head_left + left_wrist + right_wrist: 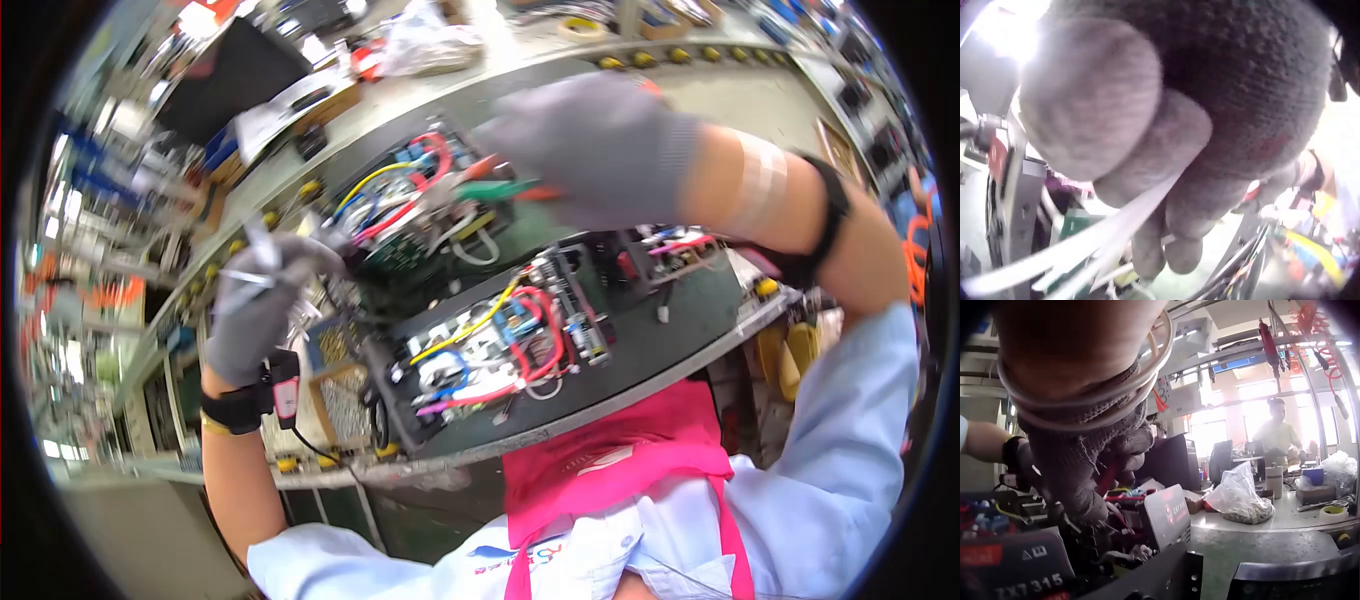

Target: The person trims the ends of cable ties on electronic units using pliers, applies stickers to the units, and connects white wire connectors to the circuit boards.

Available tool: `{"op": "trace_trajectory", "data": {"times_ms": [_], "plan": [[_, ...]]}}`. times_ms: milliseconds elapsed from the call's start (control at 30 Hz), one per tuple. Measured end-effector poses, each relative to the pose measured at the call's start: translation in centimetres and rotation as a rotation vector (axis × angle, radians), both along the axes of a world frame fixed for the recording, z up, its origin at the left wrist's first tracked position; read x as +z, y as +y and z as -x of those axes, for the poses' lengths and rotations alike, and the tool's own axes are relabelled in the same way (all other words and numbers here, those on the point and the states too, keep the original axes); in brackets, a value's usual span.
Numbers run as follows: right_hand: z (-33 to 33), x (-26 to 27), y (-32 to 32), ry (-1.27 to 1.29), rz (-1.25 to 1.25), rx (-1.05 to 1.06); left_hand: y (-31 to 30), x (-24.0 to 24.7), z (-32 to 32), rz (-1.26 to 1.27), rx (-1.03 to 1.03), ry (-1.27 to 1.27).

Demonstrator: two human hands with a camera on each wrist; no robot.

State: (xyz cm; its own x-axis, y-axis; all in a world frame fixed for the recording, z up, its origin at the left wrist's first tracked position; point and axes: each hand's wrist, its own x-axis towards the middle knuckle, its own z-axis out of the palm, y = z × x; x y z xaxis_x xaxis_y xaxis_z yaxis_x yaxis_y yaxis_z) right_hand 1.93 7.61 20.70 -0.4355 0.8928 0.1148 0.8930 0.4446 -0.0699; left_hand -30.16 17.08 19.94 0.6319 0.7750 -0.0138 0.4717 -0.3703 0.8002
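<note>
My gloved left hand point(262, 305) pinches several white cable ties point(1104, 234) between thumb and fingers at the left of the bench. My gloved right hand point(610, 150), blurred, is curled round a plier-like tool point(495, 190) with green and orange-red parts; its working end is unclear. That tool overlaps the right side of the far open electronics unit point(410, 200), which carries red, yellow and blue wires. A second open unit point(500, 340), with a yellow wire and thick red cables, stands nearer my body. In the right wrist view, a front panel point(1019, 565) reads ZX7 315.
A third unit point(670, 250) stands at the right of the dark bench mat point(650, 345). Left of the units are bins of small parts point(345, 405). At the back lie a clear plastic bag point(1241, 497) and a tape roll point(1334, 514). Another person point(1277, 434) stands beyond.
</note>
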Motion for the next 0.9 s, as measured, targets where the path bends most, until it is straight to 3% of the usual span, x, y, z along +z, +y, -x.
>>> {"op": "trace_trajectory", "data": {"times_ms": [33,100,167,200,233,300,333,367,400,433,500,533,600,733,833,867,900], "plan": [[-1.1,0.2,-2.0,0.066,-0.2,0.009,-2.0,2.1,2.4,-0.003,0.233,0.025],[-3.0,1.9,-6.1,0.311,-0.135,0.013,-4.9,1.1,8.4,-0.111,0.375,-0.403],[-4.6,0.5,-11.5,0.726,0.087,-0.272,-9.0,-1.5,13.4,-0.173,0.316,-0.69],[-5.4,-0.7,-14.2,0.96,0.113,-0.367,-11.9,-2.7,14.6,-0.159,0.485,-0.729],[-6.8,-2.9,-16.7,1.024,0.103,-0.332,-15.0,-3.9,15.5,-0.151,0.644,-0.772],[-5.5,-6.5,-20.2,1.353,0.212,-0.303,-21.0,-8.4,20.4,0.405,0.259,-1.192],[-4.9,-8.4,-21.9,1.495,0.259,-0.312,-24.0,-9.7,18.6,0.32,0.403,-1.222],[-3.9,-9.9,-22.5,1.564,0.327,-0.344,-26.2,-11.8,18.0,0.437,0.409,-1.464],[-2.9,-11.5,-23.1,1.632,0.392,-0.38,-28.3,-14.3,18.0,0.524,0.59,-1.601],[-1.3,-12.0,-23.2,1.67,0.483,-0.395,-29.9,-16.9,18.3,0.595,0.607,-1.784],[1.6,-12.7,-23.0,1.574,0.576,-0.415,-32.4,-24.2,20.4,0.561,0.796,-1.751],[2.7,-13.0,-22.8,1.521,0.633,-0.354,-33.5,-27.8,21.7,0.65,0.903,-1.853],[3.6,-14.7,-23.0,1.4,0.744,-0.324,-34.9,-35.6,25.0,0.711,1.283,-1.709],[6.4,-18.5,-22.8,1.058,0.75,-0.189,-32.5,-40.8,25.8,0.802,1.846,-1.482],[9.3,-19.4,-22.0,0.698,0.587,-0.03,-28.8,-43.1,27.0,0.869,1.862,-1.466],[9.9,-19.9,-22.0,0.728,0.613,-0.064,-28.1,-46.5,28.4,0.792,1.707,-1.517],[9.3,-21.8,-22.2,0.746,0.609,-0.051,-26.4,-46.2,29.0,0.766,1.75,-1.547]]}}
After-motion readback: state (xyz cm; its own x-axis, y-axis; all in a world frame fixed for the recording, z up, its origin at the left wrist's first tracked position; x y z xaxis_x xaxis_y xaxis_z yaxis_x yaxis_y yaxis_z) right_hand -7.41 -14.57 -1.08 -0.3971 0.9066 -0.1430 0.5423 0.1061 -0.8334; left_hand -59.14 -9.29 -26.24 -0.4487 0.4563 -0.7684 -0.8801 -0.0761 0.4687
